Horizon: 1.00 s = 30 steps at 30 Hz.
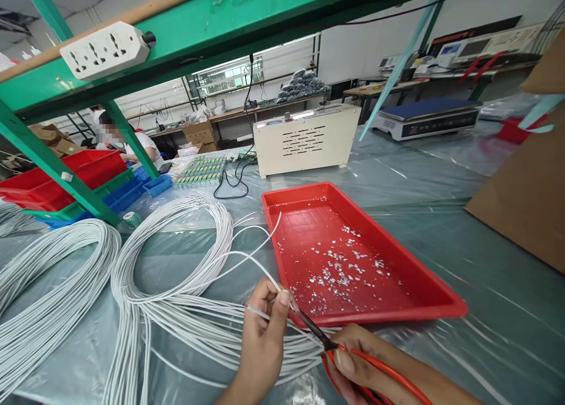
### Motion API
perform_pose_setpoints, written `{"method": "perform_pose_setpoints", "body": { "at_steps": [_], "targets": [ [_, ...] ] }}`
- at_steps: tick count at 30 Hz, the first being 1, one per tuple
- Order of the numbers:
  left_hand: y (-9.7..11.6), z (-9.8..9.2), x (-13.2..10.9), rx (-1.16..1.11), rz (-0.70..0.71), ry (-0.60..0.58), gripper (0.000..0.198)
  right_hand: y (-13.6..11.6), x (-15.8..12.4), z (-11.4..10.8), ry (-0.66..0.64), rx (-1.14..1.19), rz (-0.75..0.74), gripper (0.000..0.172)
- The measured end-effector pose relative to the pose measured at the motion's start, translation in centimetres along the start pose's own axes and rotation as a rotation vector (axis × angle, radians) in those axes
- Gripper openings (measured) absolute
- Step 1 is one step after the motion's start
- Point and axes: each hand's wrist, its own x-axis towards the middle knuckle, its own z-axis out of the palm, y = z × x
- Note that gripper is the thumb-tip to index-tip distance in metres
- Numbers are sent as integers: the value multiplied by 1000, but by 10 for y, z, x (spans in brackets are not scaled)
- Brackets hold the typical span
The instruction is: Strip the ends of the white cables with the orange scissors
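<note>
My left hand (265, 328) pinches a white cable (253, 261) between thumb and finger, near the cable's end. In my right hand (375, 364) are pliers with orange-red handles (388, 372), long and narrow in the jaw. The jaw tips reach the cable end at my left fingertips; whether they are closed on it I cannot tell. Behind the hands lies a red tray (424, 275) with small white and silvery scraps (339, 269) scattered over its floor. The cable runs back to a big coil of white cable (176, 293) on the left.
A second cable coil (48, 275) lies at far left. Stacked red, green and blue bins (66, 178) stand behind it. A beige box machine (309, 137), a weighing scale (428, 116) and a cardboard box (525, 199) surround the tray. A green shelf beam (189, 22) crosses above; a person sits beyond.
</note>
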Motion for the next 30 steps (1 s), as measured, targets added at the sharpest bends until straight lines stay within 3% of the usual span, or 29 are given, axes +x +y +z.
{"method": "perform_pose_setpoints", "body": {
  "at_steps": [12, 19, 30],
  "targets": [
    [6, 2, -3, 107, 62, -7, 21, -1, 1, 2, 35, 81, 25, 57],
    [-1, 0, 1, -28, -43, -28, 23, -2, 1, 0, 32, 59, 14, 56],
    [2, 0, 0, 56, -13, 4, 23, -12, -3, 3, 32, 39, 15, 58]
  ]
}}
